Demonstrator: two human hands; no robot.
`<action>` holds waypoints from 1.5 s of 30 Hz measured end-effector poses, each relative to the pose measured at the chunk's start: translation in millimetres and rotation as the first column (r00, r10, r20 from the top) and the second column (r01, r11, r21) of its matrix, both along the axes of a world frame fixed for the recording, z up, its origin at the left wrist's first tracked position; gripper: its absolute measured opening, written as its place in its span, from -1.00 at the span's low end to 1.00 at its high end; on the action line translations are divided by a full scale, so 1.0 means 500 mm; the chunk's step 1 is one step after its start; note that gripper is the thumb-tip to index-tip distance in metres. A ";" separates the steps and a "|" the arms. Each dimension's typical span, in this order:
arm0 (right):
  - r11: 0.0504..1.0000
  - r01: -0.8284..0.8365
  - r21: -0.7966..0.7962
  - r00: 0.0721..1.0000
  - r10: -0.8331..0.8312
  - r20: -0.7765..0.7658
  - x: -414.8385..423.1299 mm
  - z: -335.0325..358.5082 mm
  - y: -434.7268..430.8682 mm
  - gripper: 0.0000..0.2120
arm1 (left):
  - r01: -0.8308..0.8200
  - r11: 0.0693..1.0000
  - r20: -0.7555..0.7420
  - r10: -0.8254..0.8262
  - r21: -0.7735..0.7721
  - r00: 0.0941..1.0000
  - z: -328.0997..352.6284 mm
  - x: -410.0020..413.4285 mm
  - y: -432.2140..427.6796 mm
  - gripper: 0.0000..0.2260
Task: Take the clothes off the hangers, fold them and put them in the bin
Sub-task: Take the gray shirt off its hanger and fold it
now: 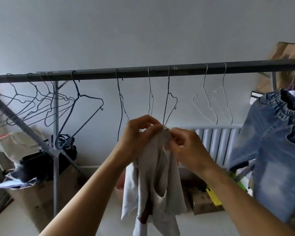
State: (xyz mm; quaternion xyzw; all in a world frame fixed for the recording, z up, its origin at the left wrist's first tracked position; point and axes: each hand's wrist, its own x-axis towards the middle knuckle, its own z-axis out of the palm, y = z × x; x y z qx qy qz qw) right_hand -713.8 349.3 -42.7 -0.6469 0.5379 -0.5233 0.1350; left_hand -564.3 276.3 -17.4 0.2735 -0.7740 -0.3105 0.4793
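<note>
From where I sit, both bare hands are raised in front of the rail, a dark horizontal bar of a clothes rack that crosses the whole view. My left hand and right hand meet at the top of a pale grey-white garment, fingers curled closed and pinching the bunched upper edge of the fabric between them; the thumbs and fingertips press together on the cloth right where the two hands nearly touch. The garment hangs limp from that pinch, falling in loose folds between my forearms, with a dark reddish patch near its lower hem. It is off the rail, below and in front of two bare wire hangers near the rail's middle. More empty hangers crowd the rail's left end, and two white wire hangers hang right of centre. At the rail's right end a pair of blue jeans with an elastic waistband hangs on a purple hanger. A white radiator stands against the wall behind my right hand. Cardboard boxes sit on the floor at the lower left, beside the rack's upright post. I cannot tell where the bin is.
</note>
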 end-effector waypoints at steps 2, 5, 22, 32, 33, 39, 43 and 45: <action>1.000 -0.008 -0.023 0.999 0.009 0.035 0.027 -0.008 -0.016 -0.85 | 0.007 1.000 0.014 -0.007 0.023 1.000 -0.002 0.021 0.007 -0.87; 0.998 -0.040 -0.053 0.992 0.046 0.118 0.065 -0.004 -0.031 -0.89 | 0.044 0.996 0.017 -0.046 0.075 0.999 0.000 0.061 0.022 -0.82; 0.970 -0.240 -0.046 0.965 0.244 0.101 0.248 0.007 -0.078 -0.91 | -0.086 0.989 0.318 0.044 0.117 0.947 0.035 0.314 0.020 -0.91; 0.950 0.006 0.311 0.918 0.117 -0.378 0.215 -0.062 -0.111 -0.90 | -0.044 0.951 0.048 0.031 0.307 0.998 0.029 0.416 0.020 -0.76; 0.947 0.004 0.322 0.926 0.118 -0.358 0.207 -0.064 -0.114 -0.89 | -0.074 0.958 0.088 0.052 0.278 0.995 0.030 0.431 0.017 -0.76; 0.938 -0.122 0.324 0.961 0.194 -0.199 0.195 -0.037 -0.143 -0.90 | -0.209 0.972 0.344 0.160 0.109 0.925 0.026 0.521 -0.006 -0.84; 0.897 -0.317 0.307 0.946 0.322 0.037 0.197 -0.020 -0.152 -0.95 | -0.237 0.969 0.366 0.195 0.072 0.910 0.018 0.557 -0.020 -0.75; 0.857 -0.398 0.326 0.917 0.383 0.113 0.201 -0.017 -0.154 -0.81 | -0.249 0.966 0.373 0.210 0.061 0.904 0.013 0.567 -0.025 -0.76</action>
